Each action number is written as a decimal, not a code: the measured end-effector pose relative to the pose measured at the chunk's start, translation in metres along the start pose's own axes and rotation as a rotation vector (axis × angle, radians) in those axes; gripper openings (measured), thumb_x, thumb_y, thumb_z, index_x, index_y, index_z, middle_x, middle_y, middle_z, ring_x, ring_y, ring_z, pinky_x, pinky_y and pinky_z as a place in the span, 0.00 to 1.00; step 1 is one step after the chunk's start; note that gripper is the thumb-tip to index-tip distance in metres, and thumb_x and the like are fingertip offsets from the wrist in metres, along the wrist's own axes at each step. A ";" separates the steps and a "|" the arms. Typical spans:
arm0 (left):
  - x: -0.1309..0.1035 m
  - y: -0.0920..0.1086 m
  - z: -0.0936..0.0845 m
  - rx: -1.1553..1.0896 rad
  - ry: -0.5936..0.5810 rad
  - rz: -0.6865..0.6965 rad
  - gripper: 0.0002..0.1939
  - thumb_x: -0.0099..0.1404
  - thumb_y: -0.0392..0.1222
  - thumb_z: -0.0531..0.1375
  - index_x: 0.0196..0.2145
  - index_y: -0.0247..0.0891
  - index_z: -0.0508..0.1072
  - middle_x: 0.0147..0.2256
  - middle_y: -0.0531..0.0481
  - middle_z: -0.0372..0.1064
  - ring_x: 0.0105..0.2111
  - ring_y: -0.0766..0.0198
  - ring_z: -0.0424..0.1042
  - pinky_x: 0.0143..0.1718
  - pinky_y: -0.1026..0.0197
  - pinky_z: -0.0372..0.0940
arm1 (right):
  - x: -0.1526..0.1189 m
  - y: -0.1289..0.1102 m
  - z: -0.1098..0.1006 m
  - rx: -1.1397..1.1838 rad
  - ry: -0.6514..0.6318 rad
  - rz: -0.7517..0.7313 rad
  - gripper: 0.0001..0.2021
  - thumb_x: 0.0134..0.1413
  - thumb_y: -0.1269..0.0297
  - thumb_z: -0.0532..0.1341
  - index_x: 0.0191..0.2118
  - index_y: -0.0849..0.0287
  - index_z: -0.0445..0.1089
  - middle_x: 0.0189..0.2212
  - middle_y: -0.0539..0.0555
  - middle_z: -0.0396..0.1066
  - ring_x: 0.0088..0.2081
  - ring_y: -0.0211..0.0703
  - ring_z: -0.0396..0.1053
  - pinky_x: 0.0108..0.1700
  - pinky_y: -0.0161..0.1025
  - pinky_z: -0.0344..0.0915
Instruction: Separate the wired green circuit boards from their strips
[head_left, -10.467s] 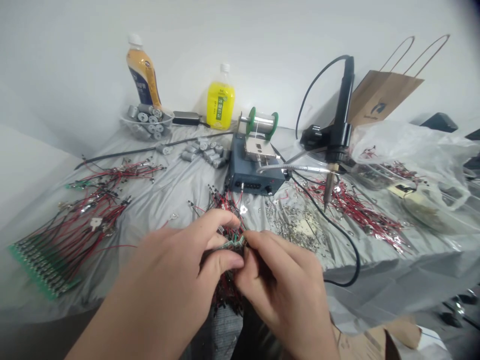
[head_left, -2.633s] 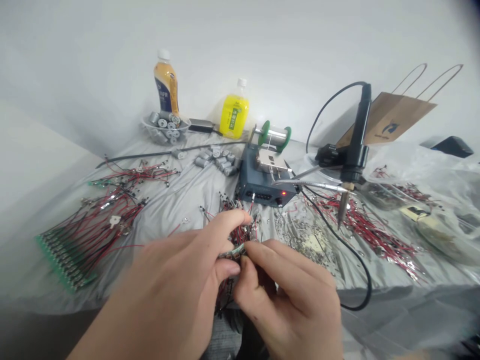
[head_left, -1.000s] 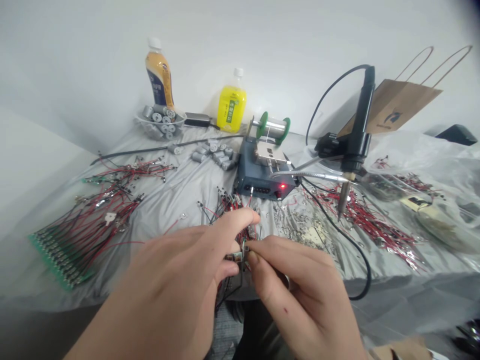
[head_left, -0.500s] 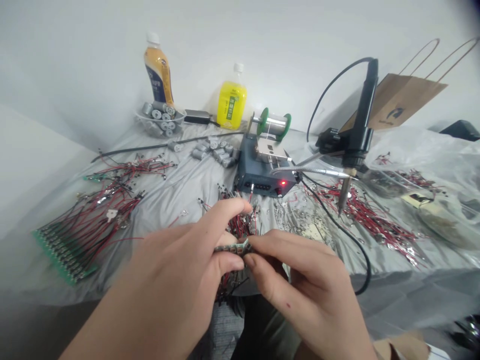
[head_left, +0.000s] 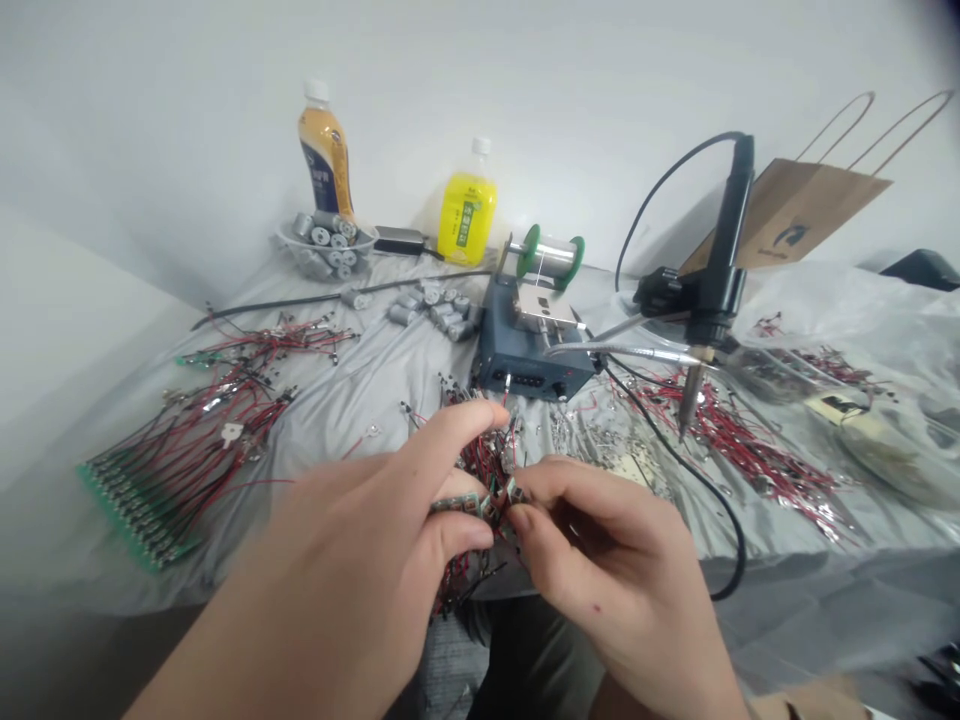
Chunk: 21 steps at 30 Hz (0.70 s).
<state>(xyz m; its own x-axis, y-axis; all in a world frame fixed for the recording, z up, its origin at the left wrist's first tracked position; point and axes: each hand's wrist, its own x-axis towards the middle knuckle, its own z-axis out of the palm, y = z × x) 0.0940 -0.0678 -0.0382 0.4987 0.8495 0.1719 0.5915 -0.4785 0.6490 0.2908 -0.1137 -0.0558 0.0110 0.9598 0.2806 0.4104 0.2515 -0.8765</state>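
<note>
My left hand pinches a narrow strip of small circuit boards between thumb and fingers, with its index finger stretched out above. Facing it, my right hand grips a small circuit board piece between thumb and forefinger. A narrow gap shows between the piece and the strip's end. Behind and below the fingers lies a bundle of red and black wires, partly hidden by my hands.
Ahead stands a soldering station with a solder spool. A soldering iron points down from a holder at right. Wired green boards lie left. Small motors, a bowl, bottles and a paper bag stand behind.
My right hand has moved slightly right, and the small board piece has come apart from the strip's end. The station's red light, lit before, now looks dark. The view has shifted slightly.
</note>
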 end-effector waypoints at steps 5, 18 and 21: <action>0.004 0.000 0.002 -0.037 0.016 -0.051 0.24 0.74 0.45 0.55 0.65 0.63 0.68 0.41 0.63 0.86 0.41 0.55 0.87 0.38 0.56 0.79 | -0.001 0.005 -0.002 0.078 -0.042 0.102 0.11 0.66 0.66 0.63 0.29 0.59 0.71 0.23 0.44 0.59 0.25 0.33 0.56 0.25 0.32 0.55; 0.008 0.004 0.012 -0.045 0.201 -0.062 0.24 0.74 0.41 0.57 0.61 0.69 0.67 0.36 0.67 0.85 0.33 0.58 0.86 0.26 0.61 0.76 | 0.002 -0.008 0.005 -0.239 0.131 -0.151 0.08 0.62 0.73 0.65 0.31 0.59 0.76 0.22 0.44 0.69 0.23 0.29 0.65 0.26 0.24 0.61; 0.007 0.007 0.012 -0.013 0.208 -0.049 0.23 0.73 0.40 0.57 0.60 0.67 0.67 0.37 0.67 0.85 0.34 0.57 0.87 0.28 0.59 0.78 | 0.002 -0.010 0.008 -0.317 0.174 -0.179 0.08 0.60 0.74 0.63 0.30 0.58 0.74 0.21 0.44 0.67 0.22 0.28 0.64 0.26 0.23 0.62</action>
<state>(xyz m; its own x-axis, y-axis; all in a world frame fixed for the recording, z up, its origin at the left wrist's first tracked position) 0.1090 -0.0678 -0.0416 0.3272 0.9000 0.2879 0.6028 -0.4334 0.6700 0.2792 -0.1137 -0.0501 0.0571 0.8622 0.5034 0.6802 0.3355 -0.6518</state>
